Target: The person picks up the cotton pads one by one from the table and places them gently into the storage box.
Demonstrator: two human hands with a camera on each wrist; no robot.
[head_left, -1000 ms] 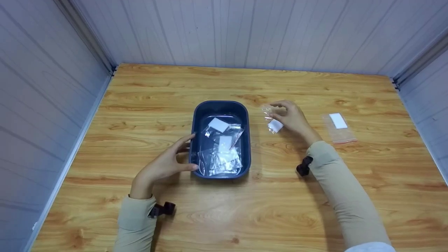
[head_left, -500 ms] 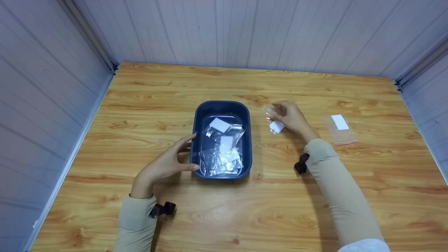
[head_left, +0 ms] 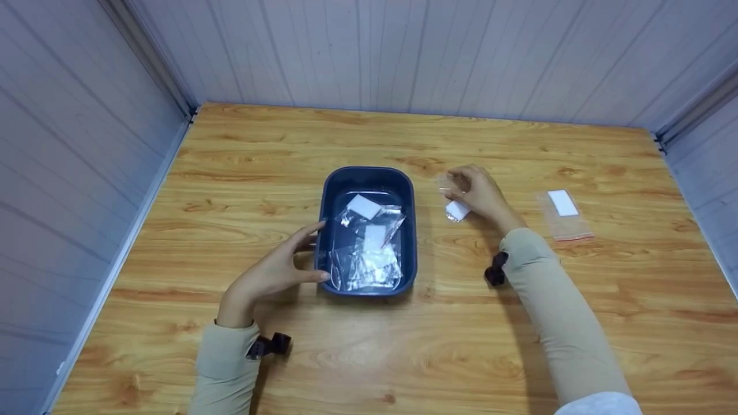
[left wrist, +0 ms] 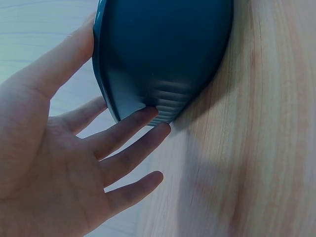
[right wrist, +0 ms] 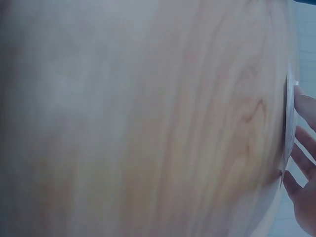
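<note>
Worktop [head_left: 346, 369] in the head view carries a dark blue plastic tub [head_left: 409, 259] holding clear plastic bags [head_left: 375, 271] with white pieces; the left hand [head_left: 271, 271] spans wide against its left side, while the right hand [head_left: 481, 193] curves over a white-pieced clear packet [head_left: 457, 211] just right of the tub, a red-striped zip bag [head_left: 565, 214] farther right. In the left wrist view, straight, parted fingers touch the tub's outside wall. In the right wrist view, fingertips meet the packet at the frame edge; whether they pinch it cannot be told.
</note>
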